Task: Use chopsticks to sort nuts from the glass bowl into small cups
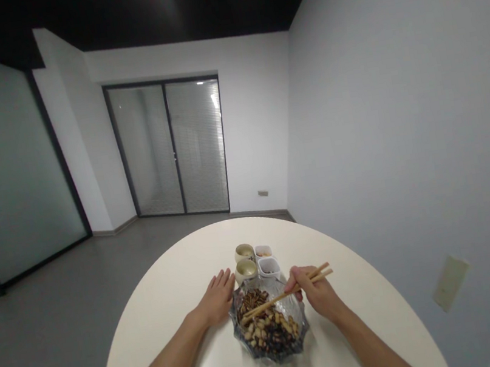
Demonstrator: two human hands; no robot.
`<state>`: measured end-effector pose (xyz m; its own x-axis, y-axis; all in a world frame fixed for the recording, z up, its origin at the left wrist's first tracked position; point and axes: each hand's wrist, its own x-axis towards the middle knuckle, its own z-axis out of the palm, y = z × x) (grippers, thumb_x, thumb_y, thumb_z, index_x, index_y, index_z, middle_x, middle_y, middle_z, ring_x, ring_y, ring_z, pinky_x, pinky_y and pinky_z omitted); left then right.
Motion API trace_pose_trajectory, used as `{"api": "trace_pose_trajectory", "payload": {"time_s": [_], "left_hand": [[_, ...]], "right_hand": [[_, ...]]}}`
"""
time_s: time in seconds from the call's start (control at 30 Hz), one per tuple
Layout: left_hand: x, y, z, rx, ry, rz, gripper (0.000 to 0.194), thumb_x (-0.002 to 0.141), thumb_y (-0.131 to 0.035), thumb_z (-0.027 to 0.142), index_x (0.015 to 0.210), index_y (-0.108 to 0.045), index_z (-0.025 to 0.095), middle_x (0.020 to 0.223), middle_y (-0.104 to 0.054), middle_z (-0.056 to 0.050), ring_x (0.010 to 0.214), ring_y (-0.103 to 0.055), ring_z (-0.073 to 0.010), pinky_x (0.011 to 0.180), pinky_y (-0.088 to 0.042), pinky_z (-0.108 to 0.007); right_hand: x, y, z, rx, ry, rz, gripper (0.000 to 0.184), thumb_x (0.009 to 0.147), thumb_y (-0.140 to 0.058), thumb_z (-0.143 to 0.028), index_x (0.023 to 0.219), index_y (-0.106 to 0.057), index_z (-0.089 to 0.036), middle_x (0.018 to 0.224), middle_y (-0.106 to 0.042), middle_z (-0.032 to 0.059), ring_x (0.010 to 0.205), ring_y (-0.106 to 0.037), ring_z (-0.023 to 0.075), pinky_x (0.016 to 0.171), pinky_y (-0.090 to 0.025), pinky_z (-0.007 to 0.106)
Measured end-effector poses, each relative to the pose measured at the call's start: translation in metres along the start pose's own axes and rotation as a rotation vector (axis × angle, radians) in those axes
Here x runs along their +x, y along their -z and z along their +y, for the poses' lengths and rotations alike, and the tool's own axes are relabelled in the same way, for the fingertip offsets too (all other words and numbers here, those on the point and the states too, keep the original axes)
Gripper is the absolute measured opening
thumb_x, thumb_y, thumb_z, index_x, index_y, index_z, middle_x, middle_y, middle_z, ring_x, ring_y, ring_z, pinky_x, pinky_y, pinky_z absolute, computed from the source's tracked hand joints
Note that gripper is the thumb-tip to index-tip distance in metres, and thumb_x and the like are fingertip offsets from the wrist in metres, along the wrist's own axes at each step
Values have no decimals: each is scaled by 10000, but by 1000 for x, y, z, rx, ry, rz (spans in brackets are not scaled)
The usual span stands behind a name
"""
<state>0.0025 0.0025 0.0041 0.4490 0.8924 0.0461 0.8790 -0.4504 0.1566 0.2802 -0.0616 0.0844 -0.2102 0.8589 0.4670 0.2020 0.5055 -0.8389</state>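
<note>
A scalloped glass bowl point(304, 326) full of mixed nuts and dark beans sits near the front of a round white table point(164, 318). My right hand point(317, 295) is closed round a pair of wooden chopsticks point(284, 295) whose tips reach down into the left side of the bowl. My left hand point(218, 298) lies flat and open on the table, fingers stretched out, touching the bowl's left rim.
Behind the bowl stand two round cream cups point(245, 262) and two small square white cups point(267, 260). A grey wall is close on the right. Sliding glass doors point(173, 148) with blinds are at the far end, across an open grey floor.
</note>
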Motion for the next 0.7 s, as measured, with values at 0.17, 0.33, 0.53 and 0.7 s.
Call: {"api": "trace_pose_trajectory", "payload": {"time_s": [0.17, 0.33, 0.53, 0.7], "left_hand": [[-3, 3, 1, -1, 0, -9, 618, 944, -384, 356, 1488, -224, 110, 1542, -137, -152, 1414, -92, -302, 1122, -147, -458], [-4, 5, 2, 6, 7, -16, 604, 935, -378, 313, 1487, -224, 119, 1542, -139, -151, 1415, -93, -296, 1119, -148, -463], [-4, 8, 5, 23, 10, -33, 617, 924, -394, 281, 1489, -211, 118, 1546, -124, -145, 1417, -79, -287, 1125, -147, -454], [-6, 13, 7, 21, 7, -40, 617, 923, -395, 258, 1485, -215, 75, 1544, -116, -162, 1416, -81, -296, 1133, -133, -442]], "right_hand": [[3, 7, 2, 1, 18, 81, 599, 903, -427, -587, 590, -710, -160, 448, -547, 19, 444, -491, 132, 453, -395, 242], [2, 10, 3, -1, 21, 95, 631, 900, -407, -610, 561, -697, -164, 442, -538, 23, 449, -497, 136, 455, -408, 244], [0, 2, 0, -18, 7, -18, 596, 903, -437, -574, 597, -730, -156, 435, -540, 20, 436, -498, 130, 428, -390, 222], [0, -1, -1, -30, 13, -41, 558, 923, -440, -523, 630, -745, -159, 452, -556, 20, 438, -495, 127, 432, -376, 220]]}}
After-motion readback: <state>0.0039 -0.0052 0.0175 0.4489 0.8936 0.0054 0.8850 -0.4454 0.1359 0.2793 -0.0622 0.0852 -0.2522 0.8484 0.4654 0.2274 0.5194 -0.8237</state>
